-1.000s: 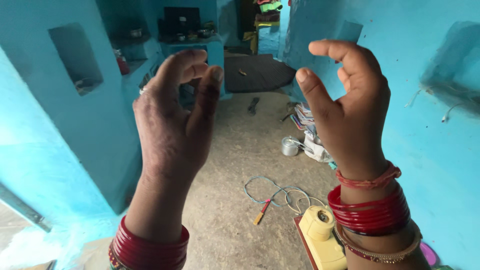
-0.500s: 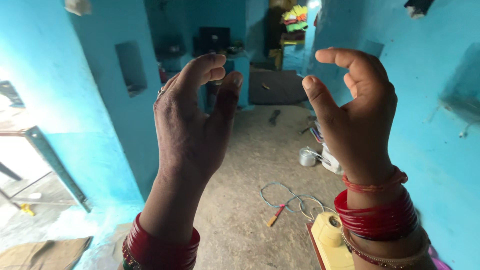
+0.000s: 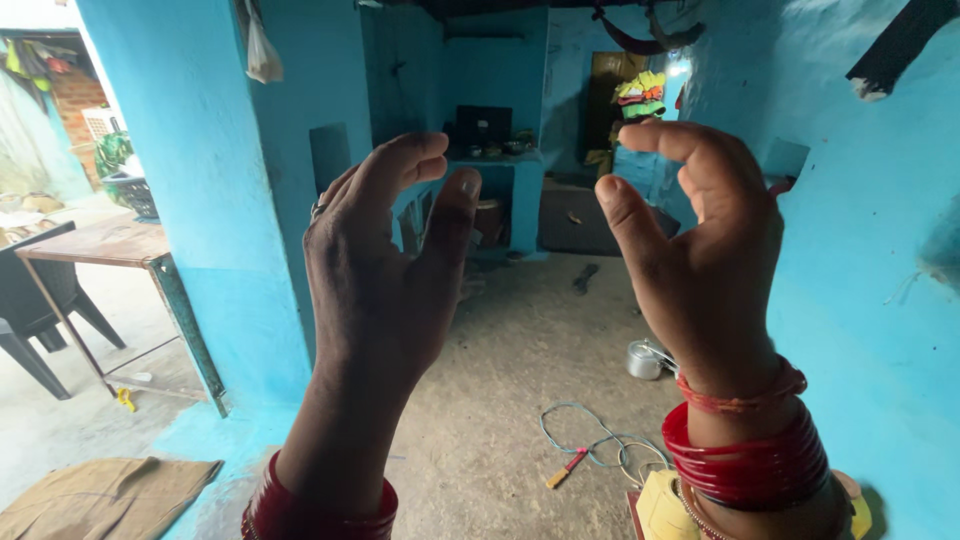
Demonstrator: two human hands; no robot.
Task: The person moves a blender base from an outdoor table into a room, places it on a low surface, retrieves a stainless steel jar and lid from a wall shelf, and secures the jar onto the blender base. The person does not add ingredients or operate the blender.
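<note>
Two hands raised before us in a blue-walled room: our left hand [image 3: 385, 265] and right hand [image 3: 700, 250] are both open and empty, fingers curved, palms facing each other, well apart. Red bangles [image 3: 750, 465] ring the right wrist. Far below, a coiled cord [image 3: 600, 445] and a metal pot [image 3: 645, 360] lie on the dirt floor [image 3: 500, 400].

Left hand [image 3: 385, 285]: finger ring, red bangles at wrist; right hand [image 3: 710, 270]: red thread, stacked red bangles, beaded one.

walls [image 3: 200, 150]: turquoise | floor [image 3: 510, 390]: bare dirt | table [image 3: 100, 243]: wooden, left, daylit | back: dim
</note>
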